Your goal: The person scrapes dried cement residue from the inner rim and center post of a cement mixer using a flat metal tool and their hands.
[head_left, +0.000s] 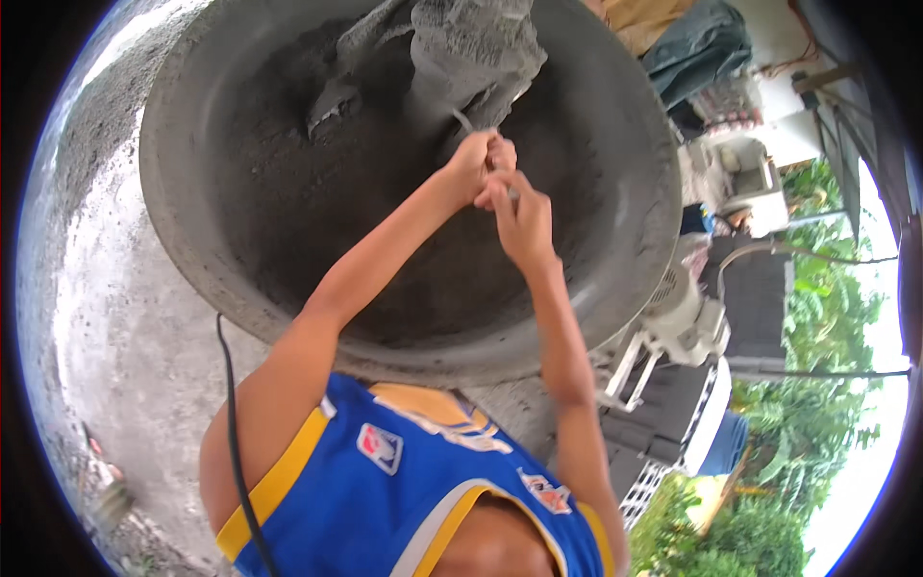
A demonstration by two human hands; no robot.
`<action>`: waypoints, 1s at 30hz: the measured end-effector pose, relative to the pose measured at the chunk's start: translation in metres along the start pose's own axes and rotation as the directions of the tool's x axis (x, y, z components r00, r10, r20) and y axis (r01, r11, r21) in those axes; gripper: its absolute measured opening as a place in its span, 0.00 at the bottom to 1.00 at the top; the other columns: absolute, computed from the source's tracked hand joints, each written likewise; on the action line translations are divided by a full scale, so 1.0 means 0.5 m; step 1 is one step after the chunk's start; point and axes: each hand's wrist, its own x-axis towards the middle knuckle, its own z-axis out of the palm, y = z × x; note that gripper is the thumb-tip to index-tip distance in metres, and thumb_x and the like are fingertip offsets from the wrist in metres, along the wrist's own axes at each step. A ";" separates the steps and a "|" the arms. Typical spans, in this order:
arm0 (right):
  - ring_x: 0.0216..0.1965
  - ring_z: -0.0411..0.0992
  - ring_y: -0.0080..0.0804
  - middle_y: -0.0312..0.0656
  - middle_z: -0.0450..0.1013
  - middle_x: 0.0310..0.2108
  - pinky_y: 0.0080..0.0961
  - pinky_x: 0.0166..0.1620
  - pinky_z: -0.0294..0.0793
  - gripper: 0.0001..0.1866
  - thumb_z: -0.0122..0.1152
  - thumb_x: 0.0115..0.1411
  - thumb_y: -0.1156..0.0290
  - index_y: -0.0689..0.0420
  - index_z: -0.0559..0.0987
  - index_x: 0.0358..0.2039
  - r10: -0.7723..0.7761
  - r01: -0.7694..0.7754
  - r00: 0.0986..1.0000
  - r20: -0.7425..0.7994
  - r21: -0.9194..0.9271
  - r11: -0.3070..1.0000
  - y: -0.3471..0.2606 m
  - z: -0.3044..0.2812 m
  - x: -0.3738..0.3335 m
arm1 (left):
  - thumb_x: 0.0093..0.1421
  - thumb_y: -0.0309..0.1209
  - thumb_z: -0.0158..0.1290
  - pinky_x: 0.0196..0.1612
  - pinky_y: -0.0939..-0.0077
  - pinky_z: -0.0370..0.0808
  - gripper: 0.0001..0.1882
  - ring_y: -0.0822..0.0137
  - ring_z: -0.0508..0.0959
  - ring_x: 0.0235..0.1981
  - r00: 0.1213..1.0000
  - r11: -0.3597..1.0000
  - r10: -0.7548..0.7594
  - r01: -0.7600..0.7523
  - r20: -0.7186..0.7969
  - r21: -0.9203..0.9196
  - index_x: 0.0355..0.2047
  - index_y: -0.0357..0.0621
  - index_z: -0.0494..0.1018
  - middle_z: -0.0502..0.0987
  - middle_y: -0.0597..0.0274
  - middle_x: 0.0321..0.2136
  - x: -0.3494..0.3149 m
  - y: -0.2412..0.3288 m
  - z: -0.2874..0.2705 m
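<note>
In front of me is a big round grey drum (pixel 183 207), like a cement mixer's, its inside dark and coated. A thick, cement-crusted mixing paddle (pixel 476 43) stands in its far part, with a second crusted arm (pixel 361 38) to the left. My left hand (pixel 481 161) is closed around a thin grey rod (pixel 461 119), whose tip points at the paddle's lower end. Just nearer and to the right, my right hand (pixel 524 216) is closed on the rod's rear part, close against the left. The rod's far end and exact kind cannot be made out.
A motor housing (pixel 678 308) on a pale frame sits at the drum's right. A black cable (pixel 231 423) runs down at the left over rough concrete ground (pixel 106 317). Dark cloth (pixel 702 48) lies beyond the far right rim; plants (pixel 817 327) grow farther right.
</note>
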 end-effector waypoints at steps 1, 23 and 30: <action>0.24 0.75 0.26 0.42 0.76 0.22 0.19 0.29 0.72 0.09 0.51 0.62 0.71 0.64 0.74 0.33 -0.033 0.036 0.999 0.040 -0.058 0.998 -0.008 -0.017 -0.004 | 0.67 0.32 0.33 0.16 0.86 0.55 0.14 0.78 0.52 0.14 0.997 0.998 -0.066 0.065 -0.038 -0.024 0.22 0.47 0.53 0.53 0.72 0.16 -0.002 -0.010 0.007; 0.20 0.70 0.24 0.41 0.74 0.23 0.20 0.27 0.69 0.21 0.44 0.65 0.52 0.60 0.65 0.28 -0.188 0.189 0.982 -0.018 0.091 0.978 0.006 -0.001 -0.013 | 0.66 0.33 0.39 0.13 0.91 0.54 0.11 0.84 0.51 0.13 0.985 0.939 -0.152 0.118 0.079 0.322 0.25 0.47 0.58 0.52 0.76 0.15 -0.009 -0.012 0.108; 0.22 0.72 0.44 0.47 0.71 0.20 0.31 0.27 0.69 0.13 0.55 0.60 0.64 0.60 0.68 0.27 -0.113 0.112 0.992 0.049 0.006 0.994 0.033 -0.004 0.011 | 0.66 0.32 0.37 0.16 0.89 0.56 0.12 0.83 0.54 0.14 0.976 0.939 -0.150 0.091 0.158 0.332 0.24 0.48 0.57 0.53 0.75 0.15 0.023 0.035 0.073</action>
